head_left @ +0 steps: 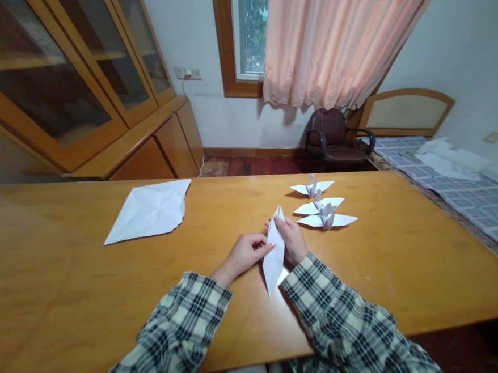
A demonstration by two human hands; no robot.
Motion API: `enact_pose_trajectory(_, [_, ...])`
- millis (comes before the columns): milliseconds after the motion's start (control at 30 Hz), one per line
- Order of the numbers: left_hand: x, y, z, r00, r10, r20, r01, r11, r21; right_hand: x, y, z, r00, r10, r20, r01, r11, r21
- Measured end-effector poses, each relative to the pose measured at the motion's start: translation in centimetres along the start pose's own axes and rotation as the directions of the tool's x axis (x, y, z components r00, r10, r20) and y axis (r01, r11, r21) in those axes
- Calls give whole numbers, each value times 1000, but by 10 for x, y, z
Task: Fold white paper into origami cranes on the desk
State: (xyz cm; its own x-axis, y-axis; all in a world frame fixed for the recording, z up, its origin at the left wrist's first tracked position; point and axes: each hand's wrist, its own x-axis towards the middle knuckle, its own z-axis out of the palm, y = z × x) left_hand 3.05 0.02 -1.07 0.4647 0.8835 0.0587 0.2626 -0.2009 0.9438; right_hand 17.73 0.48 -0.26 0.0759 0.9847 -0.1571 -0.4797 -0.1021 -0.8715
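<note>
Between my hands is a folded white paper [273, 262], a long narrow diamond with a split tip pointing away from me. My left hand [246, 255] pinches its left edge near the middle, thumb lying on top. Higher up on the right side, my right hand [293, 239] grips it with the thumb on the upper part; the other fingers are mostly hidden behind the paper. Just beyond my right hand stand a near paper crane [328, 218], a middle paper crane [319, 204] and a far paper crane [312, 188], wings spread.
A creased white paper sheet [150, 210] lies at the left on the wooden table [70, 312]. Past the table are a glass-door cabinet [111, 113], a brown armchair [334, 135] and a bed [452, 166] with a checked cover. A pink curtain [332, 38] hangs beside the window.
</note>
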Motion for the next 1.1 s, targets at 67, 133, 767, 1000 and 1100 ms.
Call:
enact_pose_trajectory(67, [0,0,0,1000,-2,-3,2,1000,-11,0,-2,1,1000,11,6,-11,1000,0])
enact_pose_trajectory(133, [0,-1,-1,998,-27,-55,23,997,-69,-1,-2,1,999,25,28,-24,1000,-16])
enact_pose_trajectory(767, [6,1,-10,950,-34,-310,-82,932,-354,-9,4,3,925,219,311,-156,964,-215])
enact_pose_trajectory(1000, [5,2,-12,948,-42,-314,-79,929,-362,-12,0,6,925,235,299,-190,967,-171])
enact_pose_trajectory(1100, [5,3,-12,949,-57,-311,-63,929,-364,-12,-1,6,925,236,298,-199,969,-149])
